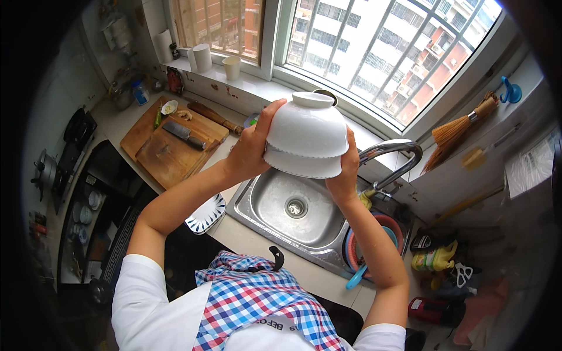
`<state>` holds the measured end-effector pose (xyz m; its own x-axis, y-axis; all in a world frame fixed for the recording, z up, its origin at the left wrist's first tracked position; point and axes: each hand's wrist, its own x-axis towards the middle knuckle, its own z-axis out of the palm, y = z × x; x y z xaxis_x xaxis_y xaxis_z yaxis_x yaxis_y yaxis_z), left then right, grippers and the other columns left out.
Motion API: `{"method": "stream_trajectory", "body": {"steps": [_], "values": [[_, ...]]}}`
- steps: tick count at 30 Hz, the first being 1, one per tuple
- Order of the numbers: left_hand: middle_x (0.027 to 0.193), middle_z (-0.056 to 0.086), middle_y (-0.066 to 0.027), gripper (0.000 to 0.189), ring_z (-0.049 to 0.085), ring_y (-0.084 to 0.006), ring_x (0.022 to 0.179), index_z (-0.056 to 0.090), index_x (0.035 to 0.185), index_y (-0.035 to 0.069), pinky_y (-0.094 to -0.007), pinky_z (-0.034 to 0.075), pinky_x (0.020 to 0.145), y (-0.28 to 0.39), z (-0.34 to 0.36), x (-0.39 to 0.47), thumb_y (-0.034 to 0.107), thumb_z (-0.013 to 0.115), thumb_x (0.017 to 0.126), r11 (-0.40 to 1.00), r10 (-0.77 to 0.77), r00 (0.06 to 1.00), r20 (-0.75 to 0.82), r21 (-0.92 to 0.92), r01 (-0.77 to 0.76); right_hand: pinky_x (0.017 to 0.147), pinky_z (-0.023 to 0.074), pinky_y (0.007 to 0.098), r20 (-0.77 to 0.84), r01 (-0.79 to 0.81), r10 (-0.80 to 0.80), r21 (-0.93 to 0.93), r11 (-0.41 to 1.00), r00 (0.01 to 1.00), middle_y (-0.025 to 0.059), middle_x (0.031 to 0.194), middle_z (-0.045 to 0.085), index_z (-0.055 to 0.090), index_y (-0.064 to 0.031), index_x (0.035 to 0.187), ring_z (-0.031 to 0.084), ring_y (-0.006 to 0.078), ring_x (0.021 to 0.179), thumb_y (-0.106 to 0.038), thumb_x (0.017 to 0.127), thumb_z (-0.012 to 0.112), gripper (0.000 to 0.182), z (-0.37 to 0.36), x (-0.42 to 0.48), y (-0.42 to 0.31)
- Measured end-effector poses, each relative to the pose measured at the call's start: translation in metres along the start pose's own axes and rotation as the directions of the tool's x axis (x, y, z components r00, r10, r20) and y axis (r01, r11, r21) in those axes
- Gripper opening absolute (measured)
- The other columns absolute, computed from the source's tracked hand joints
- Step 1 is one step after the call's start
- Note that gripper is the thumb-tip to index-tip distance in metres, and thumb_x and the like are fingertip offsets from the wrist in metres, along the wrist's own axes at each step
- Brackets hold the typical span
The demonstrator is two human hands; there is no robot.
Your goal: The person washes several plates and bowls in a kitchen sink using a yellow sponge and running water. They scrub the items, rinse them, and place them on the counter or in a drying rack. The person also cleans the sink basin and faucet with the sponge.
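Observation:
My left hand and my right hand grip opposite sides of a stack of white bowls. The bowls are upside down, one over another, with scalloped rims facing down, held up above the stainless steel sink. Part of another round thing shows behind the top bowl's foot, too hidden to name. My fingertips are hidden behind the bowls. The chrome faucet arches just right of my right hand. Left of the sink, a white dish with blue marks lies on the counter.
Wooden cutting boards at the left hold a cleaver, a green pepper, ginger and a small dish. Colanders stand in the sink's right part. Paper cups line the windowsill. A straw brush is at the right wall.

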<state>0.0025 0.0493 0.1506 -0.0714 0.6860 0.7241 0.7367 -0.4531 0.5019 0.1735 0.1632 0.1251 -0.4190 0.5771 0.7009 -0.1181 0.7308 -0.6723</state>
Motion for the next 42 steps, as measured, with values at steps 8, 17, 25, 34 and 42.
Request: {"method": "stream_trajectory", "body": {"steps": [8, 17, 25, 34, 42], "values": [[0.101, 0.060, -0.0222, 0.084, 0.064, -0.0374, 0.093, 0.026, 0.138, 0.009, -0.0388, 0.052, 0.079, 0.002, -0.005, 0.008, 0.004, 0.075, 0.070, 0.997, 0.077, 0.997, 0.008, 0.021, -0.077, 0.089, 0.0408, 0.0274, -0.028, 0.086, -0.085, 0.004, 0.996, 0.996, 0.0109, 0.107, 0.056, 0.045, 0.0023, 0.124, 0.054, 0.0189, 0.098, -0.002, 0.081, 0.057, 0.045, 0.000, 0.000, -0.008], [0.098, 0.062, -0.0205, 0.081, 0.064, -0.0367, 0.091, 0.028, 0.136, 0.011, -0.0397, 0.053, 0.078, 0.006, -0.004, 0.009, 0.005, 0.075, 0.071, 0.998, 0.058, 0.998, 0.019, 0.007, -0.058, 0.085, 0.0430, 0.0273, -0.005, 0.052, -0.052, -0.018, 0.998, 0.999, 0.0112, 0.101, 0.057, 0.045, 0.0018, 0.122, 0.055, 0.0177, 0.093, -0.002, 0.081, 0.058, 0.043, -0.003, -0.003, -0.004], [0.100, 0.062, -0.0202, 0.080, 0.064, -0.0362, 0.094, 0.028, 0.136, 0.011, -0.0394, 0.053, 0.080, 0.003, -0.006, 0.009, 0.006, 0.075, 0.071, 0.999, 0.054, 0.998, 0.026, -0.001, -0.054, 0.082, 0.0434, 0.0272, 0.000, 0.068, -0.068, -0.036, 0.997, 0.998, 0.0111, 0.099, 0.057, 0.046, 0.0019, 0.121, 0.055, 0.0178, 0.090, -0.002, 0.082, 0.057, 0.041, -0.003, -0.001, -0.008], [0.108, 0.059, -0.0225, 0.081, 0.063, -0.0384, 0.097, 0.027, 0.139, 0.011, -0.0414, 0.051, 0.083, -0.003, -0.001, 0.013, 0.001, 0.071, 0.071, 0.993, 0.117, 0.992, -0.040, 0.024, -0.116, 0.082, 0.0446, 0.0289, 0.034, 0.117, -0.115, -0.086, 0.989, 0.993, 0.0126, 0.098, 0.058, 0.049, 0.0023, 0.118, 0.057, 0.0181, 0.090, -0.001, 0.085, 0.053, 0.033, -0.004, 0.010, -0.007], [0.115, 0.058, -0.0213, 0.083, 0.061, -0.0374, 0.101, 0.027, 0.140, 0.012, -0.0435, 0.051, 0.082, -0.007, -0.011, 0.046, 0.007, 0.073, 0.072, 0.978, 0.205, 0.975, -0.080, 0.040, -0.203, 0.079, 0.0479, 0.0307, -0.042, -0.152, 0.184, 0.404, 0.902, 0.982, 0.0107, 0.092, 0.061, 0.049, 0.0014, 0.116, 0.058, 0.0170, 0.090, -0.012, 0.080, 0.069, 0.044, -0.007, 0.036, -0.004]]}}
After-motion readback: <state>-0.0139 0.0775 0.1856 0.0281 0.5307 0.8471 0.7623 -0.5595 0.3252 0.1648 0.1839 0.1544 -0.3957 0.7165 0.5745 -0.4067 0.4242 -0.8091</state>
